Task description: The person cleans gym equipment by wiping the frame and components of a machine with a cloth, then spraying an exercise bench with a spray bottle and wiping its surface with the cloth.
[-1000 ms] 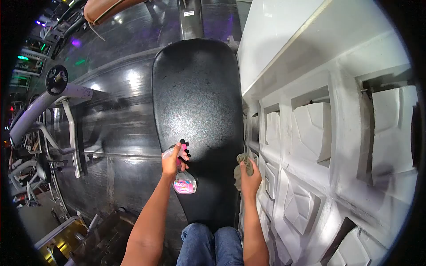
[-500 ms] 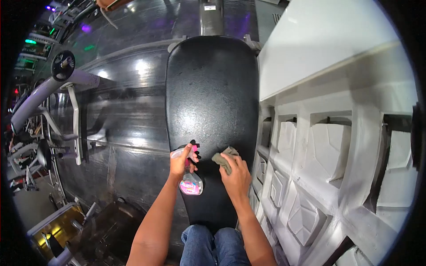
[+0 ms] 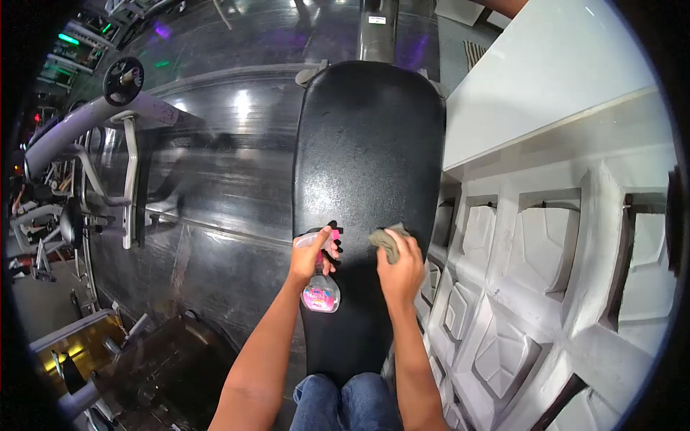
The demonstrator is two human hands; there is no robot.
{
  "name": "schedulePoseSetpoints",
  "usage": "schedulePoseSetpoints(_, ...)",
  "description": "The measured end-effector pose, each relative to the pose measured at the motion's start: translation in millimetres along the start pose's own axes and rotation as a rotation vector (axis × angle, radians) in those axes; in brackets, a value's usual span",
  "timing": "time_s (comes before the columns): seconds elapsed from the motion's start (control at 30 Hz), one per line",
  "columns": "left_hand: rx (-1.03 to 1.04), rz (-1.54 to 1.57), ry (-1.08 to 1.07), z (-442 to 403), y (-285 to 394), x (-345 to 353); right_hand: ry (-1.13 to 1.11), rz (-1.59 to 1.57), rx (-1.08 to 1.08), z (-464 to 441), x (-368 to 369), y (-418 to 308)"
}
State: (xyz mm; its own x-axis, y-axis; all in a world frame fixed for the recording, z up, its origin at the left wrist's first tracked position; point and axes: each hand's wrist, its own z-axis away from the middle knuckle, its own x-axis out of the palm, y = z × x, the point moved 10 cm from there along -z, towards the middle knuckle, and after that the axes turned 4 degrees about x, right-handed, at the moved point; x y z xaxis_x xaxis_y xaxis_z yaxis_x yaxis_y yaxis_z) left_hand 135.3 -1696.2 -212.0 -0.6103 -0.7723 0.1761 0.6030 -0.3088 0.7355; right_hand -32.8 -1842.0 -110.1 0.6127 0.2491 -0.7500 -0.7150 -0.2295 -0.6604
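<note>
Wrapped round the neck of a clear spray bottle (image 3: 320,294) with a pink label and pink trigger head, my left hand (image 3: 313,253) holds it upright over the left side of a black padded bench (image 3: 368,144). A folded olive-grey cloth (image 3: 387,243) is gripped in my right hand (image 3: 402,269), above the bench's right half. Whether the cloth touches the padding I cannot tell. The bench surface shows a textured sheen with bright reflections in the middle.
Along the right runs a white wall with moulded geometric blocks (image 3: 550,248), below a white ledge (image 3: 532,79). A grey gym machine frame (image 3: 129,179) stands on the dark floor (image 3: 208,194) to the left. My jeans-clad knees (image 3: 345,402) are at the bench's near end.
The view has shifted, so the bench and surroundings appear further right. Both hands keep their holds on the spray bottle and cloth, with little change relative to the bench.
</note>
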Motion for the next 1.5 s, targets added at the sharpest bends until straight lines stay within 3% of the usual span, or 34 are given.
schedulePoseSetpoints(0.27,-0.02,0.039,-0.093,6,-1,1,-0.397,0.145,-0.162,33,40,-21)
schedulePoseSetpoints(0.33,-0.042,0.037,-0.127,10,-9,0,-0.386,0.167,-0.162,31,31,-8)
schedulePoseSetpoints(0.5,-0.063,0.083,0.023,57,-43,-25,-0.229,0.159,0.002,-1,-7,18)
schedulePoseSetpoints(0.63,-0.09,0.158,0.126,82,-77,-39,-0.052,0.153,-0.108,-8,-1,-8)
schedulePoseSetpoints(0.83,-0.118,0.249,0.17,77,-107,-33,-0.268,0.115,-0.2,16,64,-66)
schedulePoseSetpoints(1.0,-0.15,0.179,0.222,76,-112,-37,-0.44,0.124,-0.384,34,72,-73)
schedulePoseSetpoints(1.1,-0.16,0.17,0.224,75,-114,-39,-0.463,0.159,-0.362,17,57,-60)
schedulePoseSetpoints(1.33,-0.091,0.179,0.196,76,-117,-39,-0.2,0.194,-0.141,-40,42,-57)
schedulePoseSetpoints(1.43,-0.084,0.181,0.176,76,-116,-38,-0.172,0.103,-0.233,-22,51,-85)
schedulePoseSetpoints(1.5,-0.088,0.181,0.175,78,-115,-37,-0.281,0.06,-0.305,-3,72,-93)
